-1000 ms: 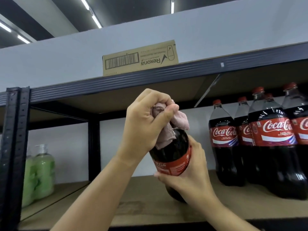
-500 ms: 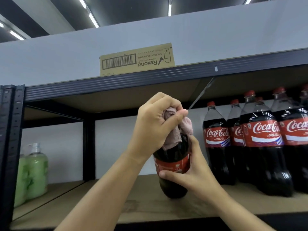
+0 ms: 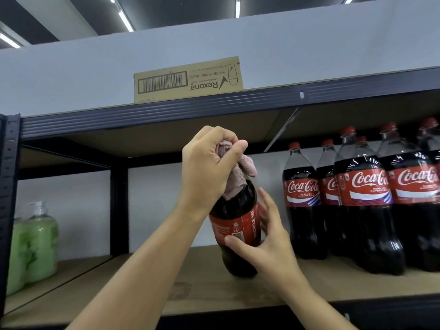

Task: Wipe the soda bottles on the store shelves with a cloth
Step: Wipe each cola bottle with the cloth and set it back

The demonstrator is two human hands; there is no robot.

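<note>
Left hand: the left hand (image 3: 209, 167) is clenching a bunched pink cloth (image 3: 238, 177) over the neck and cap end of the soda bottle (image 3: 234, 225), fingers curled round the fabric.
Right hand: the right hand (image 3: 266, 244) is bracing the bottle at label height; the thumb is pressing the label's front while the fingers are lying nearly straight along the far side, so this is a support contact and not a closed grasp.
Bottle location: the bottle is standing on the shelf board (image 3: 142, 279), directly below the cloth grip and just left of the supporting palm.
Long axis: the axis is running roughly vertical, leaning slightly; the cap is probably inside the cloth but is hidden.
Key relation: the unwiped body is lying straight down from the cloth grip along that axis, so the left hand is the nearer one for the next downward stroke.
Remaining stock: the other bottles (image 3: 364, 206) are standing well to the right of both hands.
Risk: the loose right-hand contact is leaving the bottle free to twist.
</note>
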